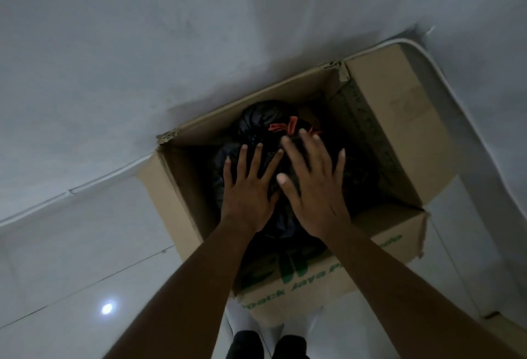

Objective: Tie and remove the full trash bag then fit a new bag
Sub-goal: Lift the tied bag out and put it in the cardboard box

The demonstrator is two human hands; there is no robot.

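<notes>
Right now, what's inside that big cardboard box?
A black trash bag with orange ties. The left hand and right hand cover its middle; anything under the bag is hidden.

Glossy black plastic bag (256,122), matt brown cardboard box (379,96), glossy floor tiles (71,244)

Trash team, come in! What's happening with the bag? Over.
Hands open: left hand, right hand, fingers spread over black trash bag. Bag sits in cardboard box, orange ties bunched on top. Nothing else over it.
</notes>
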